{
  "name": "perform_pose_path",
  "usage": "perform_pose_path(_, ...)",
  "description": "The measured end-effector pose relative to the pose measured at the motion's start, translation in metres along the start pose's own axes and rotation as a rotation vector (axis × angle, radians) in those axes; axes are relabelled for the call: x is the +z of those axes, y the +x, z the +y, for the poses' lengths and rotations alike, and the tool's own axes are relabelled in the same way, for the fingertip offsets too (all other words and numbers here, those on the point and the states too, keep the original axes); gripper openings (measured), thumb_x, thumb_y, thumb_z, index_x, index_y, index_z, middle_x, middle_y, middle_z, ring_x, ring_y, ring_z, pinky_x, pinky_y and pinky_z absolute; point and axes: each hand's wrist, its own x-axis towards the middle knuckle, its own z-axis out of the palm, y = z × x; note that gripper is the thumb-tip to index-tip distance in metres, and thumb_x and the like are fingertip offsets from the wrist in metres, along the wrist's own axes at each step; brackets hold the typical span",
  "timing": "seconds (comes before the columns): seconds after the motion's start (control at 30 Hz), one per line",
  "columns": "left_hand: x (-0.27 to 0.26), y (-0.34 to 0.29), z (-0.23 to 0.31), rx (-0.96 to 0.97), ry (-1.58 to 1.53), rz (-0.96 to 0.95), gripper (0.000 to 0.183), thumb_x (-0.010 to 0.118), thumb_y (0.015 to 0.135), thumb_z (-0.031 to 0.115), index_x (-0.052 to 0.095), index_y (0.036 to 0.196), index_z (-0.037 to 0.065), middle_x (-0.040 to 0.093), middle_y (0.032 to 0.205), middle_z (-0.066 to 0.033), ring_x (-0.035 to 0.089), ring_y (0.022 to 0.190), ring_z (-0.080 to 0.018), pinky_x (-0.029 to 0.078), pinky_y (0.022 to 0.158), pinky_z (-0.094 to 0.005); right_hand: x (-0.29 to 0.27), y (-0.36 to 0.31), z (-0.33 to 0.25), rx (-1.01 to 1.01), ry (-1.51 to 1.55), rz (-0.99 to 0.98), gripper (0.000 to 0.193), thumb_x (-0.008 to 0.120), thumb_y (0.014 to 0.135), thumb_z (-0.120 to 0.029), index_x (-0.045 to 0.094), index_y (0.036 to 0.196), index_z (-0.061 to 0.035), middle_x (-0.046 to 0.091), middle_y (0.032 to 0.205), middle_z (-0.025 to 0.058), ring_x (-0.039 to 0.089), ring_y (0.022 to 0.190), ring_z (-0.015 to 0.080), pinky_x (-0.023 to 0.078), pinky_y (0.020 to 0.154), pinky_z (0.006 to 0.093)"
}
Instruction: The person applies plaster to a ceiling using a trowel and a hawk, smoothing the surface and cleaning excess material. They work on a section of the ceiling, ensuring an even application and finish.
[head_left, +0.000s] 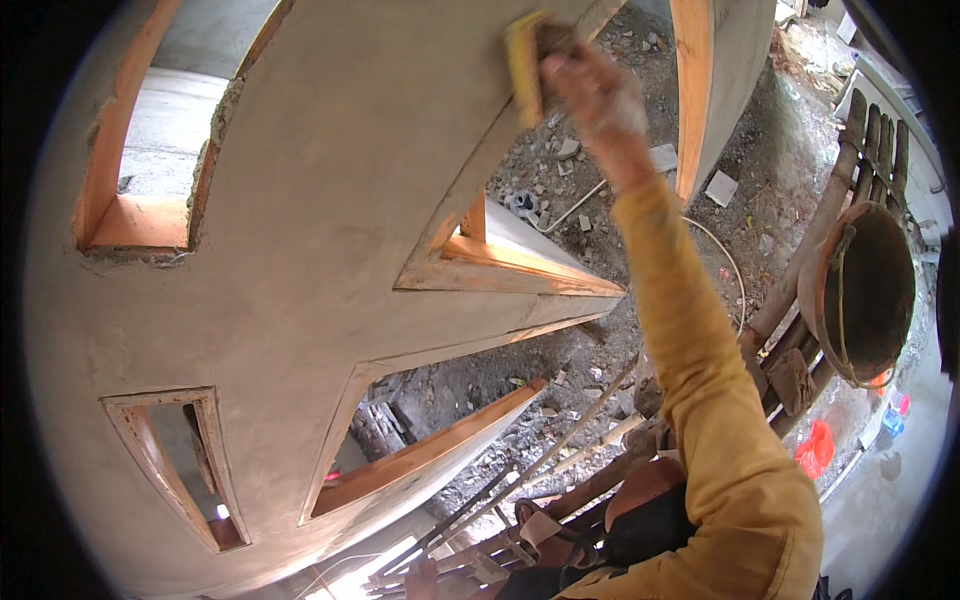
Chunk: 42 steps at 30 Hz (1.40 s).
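Observation:
My right hand [597, 88], at the end of a mustard-yellow sleeve, reaches to the top middle. It is closed around the dark back of a yellow plastering float [523, 68]. The float's yellow face is turned to the grey plastered wall [330, 160], beside the edge of an opening; both float and hand are blurred by motion. My left hand [422, 578] shows only in part at the lower edge, close to some thin poles [480, 505]. Its fingers are too small and dark to make out.
Wood-framed openings, including a narrow window frame [215, 480], break the wall. A bucket [860, 290] with a wire handle rests on scaffold logs [790, 280] at the right. Rubble [570, 150] and a red plastic bag [815, 448] lie on the ground below.

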Motion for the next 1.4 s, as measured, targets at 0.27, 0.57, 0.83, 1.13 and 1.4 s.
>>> perform_pose_path(0.27,-0.002,-0.001,0.006,0.009,-0.013,0.014,0.034,0.054,0.089,0.02,0.057,0.114,-0.002,0.059,0.116,-0.0198,0.055,0.109,-0.0344,0.04,0.096,-0.0404,0.004,0.007,-0.003,-0.823,-0.789,0.163,0.029,0.064,0.085,-0.022,0.06,0.113,-0.0119,0.062,0.111,0.0071,0.058,0.097,0.0236,0.042,0.084,0.0396)
perform_pose_path(0.57,-0.001,0.004,0.022,0.068,-0.02,0.068,0.032,0.055,0.088,0.018,0.057,0.114,-0.002,0.059,0.117,-0.0197,0.055,0.11,-0.0349,0.04,0.097,-0.0409,0.018,-0.03,0.003,-0.572,-0.56,-0.093,0.033,0.063,0.085,-0.03,0.062,0.111,-0.01,0.065,0.099,0.0086,0.06,0.095,0.0218,0.044,0.08,0.0403)
perform_pose_path(0.83,-0.029,0.016,0.141,0.442,0.091,0.702,0.033,0.055,0.089,0.014,0.055,0.118,-0.001,0.058,0.119,-0.019,0.053,0.111,-0.0353,0.038,0.098,-0.0428,0.008,-0.01,0.028,-0.855,-0.799,-0.064,0.034,0.062,0.088,-0.021,0.057,0.118,-0.0078,0.058,0.116,0.0141,0.057,0.104,0.0293,0.048,0.082,0.0393)
perform_pose_path(1.13,-0.163,0.046,0.315,0.952,0.046,1.107,0.041,0.049,0.095,0.023,0.048,0.127,-0.002,0.05,0.13,-0.0191,0.044,0.122,-0.0339,0.033,0.103,-0.0423,-0.165,-0.107,-0.112,-0.026,0.021,0.127,0.033,0.057,0.089,-0.019,0.059,0.117,-0.0036,0.063,0.097,0.0041,0.058,0.08,0.0112,0.048,0.07,0.0259)
perform_pose_path(1.4,-0.19,0.044,0.355,0.693,-0.02,1.226,0.061,0.038,0.096,0.045,0.05,0.125,-0.007,0.046,0.131,-0.0262,0.04,0.122,-0.0394,0.026,0.105,-0.0456,-0.428,-0.139,-0.143,0.232,-0.89,0.29,0.034,0.054,0.089,-0.024,0.06,0.111,0.002,0.062,0.106,0.0154,0.058,0.098,0.0267,0.044,0.087,0.034)
